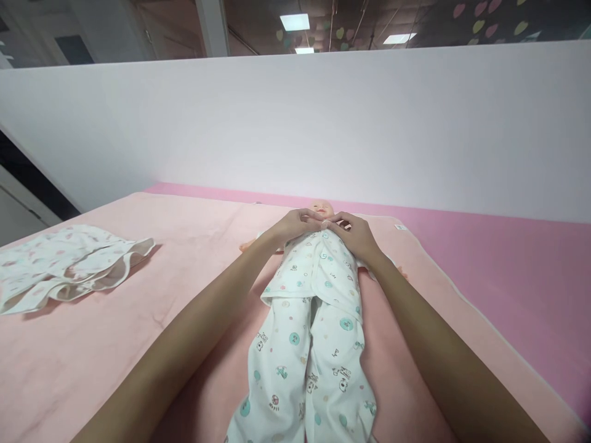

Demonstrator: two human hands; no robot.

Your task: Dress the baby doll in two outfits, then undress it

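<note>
A baby doll (322,208) lies on its back, head away from me. It is dressed in a white printed jacket (318,267) with a front opening and matching trousers (281,351). At the neck of the jacket, my left hand (300,224) pinches the collar edge from the left. From the right, my right hand (354,234) pinches the same collar, its fingertips close to those of the left. The exact fastening between the fingertips is too small to make out. Both doll arms stick out sideways, partly behind my hands and forearms.
Under the doll is a pink blanket (194,227) spread over a brighter pink surface (517,264). A white printed cloth garment (78,261) lies at the left. Behind stands a white panel (295,123), with windows above it.
</note>
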